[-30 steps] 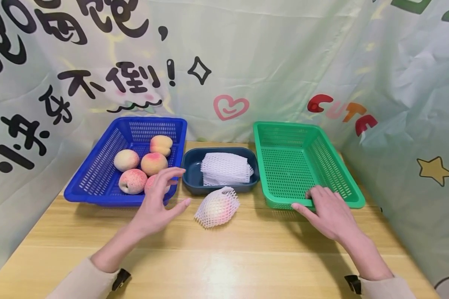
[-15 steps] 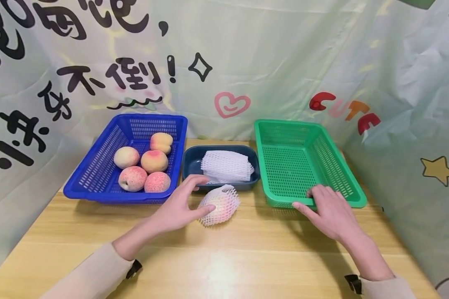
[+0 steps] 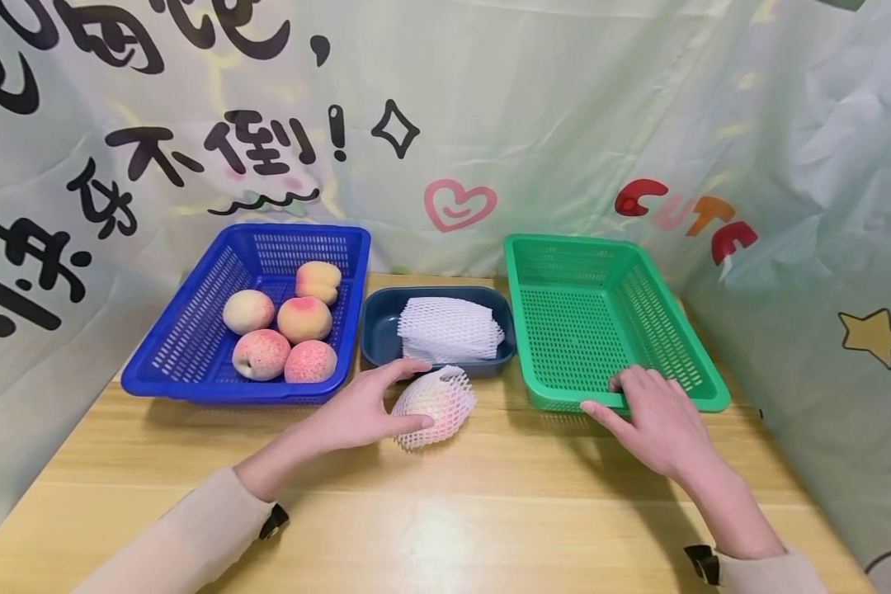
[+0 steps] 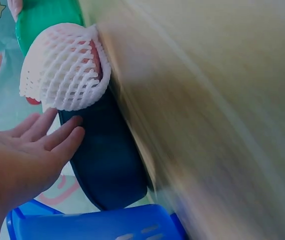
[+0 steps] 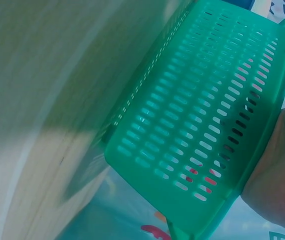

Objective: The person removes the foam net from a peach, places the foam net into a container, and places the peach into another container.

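Observation:
A peach in a white foam net [image 3: 441, 406] lies on the wooden table, in front of the dark blue tray. My left hand [image 3: 360, 406] is at its left side, thumb in front and fingers behind. In the left wrist view the fingers [image 4: 65, 137] are spread and fairly straight, with the netted peach [image 4: 70, 70] just beyond them. My right hand [image 3: 657, 421] grips the front rim of the green basket [image 3: 564, 399], fingers over the inside and thumb outside. From the right wrist, the slotted wall of the basket [image 5: 182, 115] fills much of the view.
On the left stands a blue basket [image 3: 223, 389] with several bare peaches [image 3: 261, 355]. Between the two baskets, the dark blue tray [image 3: 380, 334] contains white foam nets [image 3: 449, 330]. A printed cloth [image 3: 564, 124] hangs close behind and along the sides of the wooden table [image 3: 445, 511].
My left hand has moved right, from in front of the blue basket to the netted peach. My right hand stays on the green basket's rim.

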A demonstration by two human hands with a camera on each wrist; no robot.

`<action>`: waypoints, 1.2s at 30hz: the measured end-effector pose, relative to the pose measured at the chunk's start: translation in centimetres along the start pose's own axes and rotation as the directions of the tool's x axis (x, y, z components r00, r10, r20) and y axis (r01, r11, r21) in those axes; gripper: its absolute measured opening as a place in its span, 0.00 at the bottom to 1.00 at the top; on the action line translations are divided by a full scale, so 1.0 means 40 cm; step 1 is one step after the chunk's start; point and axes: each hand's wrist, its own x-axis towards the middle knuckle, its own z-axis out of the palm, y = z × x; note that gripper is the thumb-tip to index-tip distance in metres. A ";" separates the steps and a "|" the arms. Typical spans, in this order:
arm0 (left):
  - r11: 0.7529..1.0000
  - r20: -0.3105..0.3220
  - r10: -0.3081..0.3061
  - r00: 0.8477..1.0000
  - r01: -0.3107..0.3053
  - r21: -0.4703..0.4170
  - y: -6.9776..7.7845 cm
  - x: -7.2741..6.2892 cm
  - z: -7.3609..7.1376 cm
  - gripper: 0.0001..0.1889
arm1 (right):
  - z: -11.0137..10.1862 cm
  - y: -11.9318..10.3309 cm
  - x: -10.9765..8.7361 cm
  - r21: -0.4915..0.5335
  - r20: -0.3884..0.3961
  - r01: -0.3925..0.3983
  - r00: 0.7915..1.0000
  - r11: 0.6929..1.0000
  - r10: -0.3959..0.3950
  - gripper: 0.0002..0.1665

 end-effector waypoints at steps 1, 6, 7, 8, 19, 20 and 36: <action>1.000 0.011 0.007 1.000 -0.007 -0.010 -0.001 0.005 0.001 0.41 | 0.000 0.001 0.000 -0.002 -0.001 0.000 1.000 1.000 0.000 0.33; 0.999 0.068 -0.006 0.998 0.009 -0.044 0.000 0.028 0.008 0.43 | -0.001 0.002 -0.001 -0.001 0.005 0.002 1.000 1.000 -0.002 0.32; 0.999 0.076 -0.006 0.997 0.010 -0.048 0.001 0.031 0.011 0.43 | -0.001 0.002 -0.002 -0.002 0.008 0.002 1.000 1.000 -0.002 0.32; 0.999 0.086 -0.009 0.996 0.014 -0.050 0.001 0.035 0.013 0.43 | -0.001 0.001 -0.002 0.000 0.012 0.000 1.000 1.000 0.000 0.32; 0.998 0.142 0.069 0.988 -0.067 -0.017 -0.008 0.056 0.040 0.46 | 0.000 0.000 -0.004 -0.007 0.001 -0.001 1.000 1.000 0.001 0.32; 0.997 0.147 0.073 0.986 -0.070 -0.025 -0.008 0.057 0.040 0.47 | 0.000 0.001 -0.003 -0.008 0.001 -0.001 1.000 1.000 0.001 0.32; 0.999 0.121 0.025 0.992 -0.019 -0.049 -0.008 0.061 0.050 0.41 | -0.005 0.001 0.000 0.014 0.021 -0.009 1.000 1.000 0.009 0.32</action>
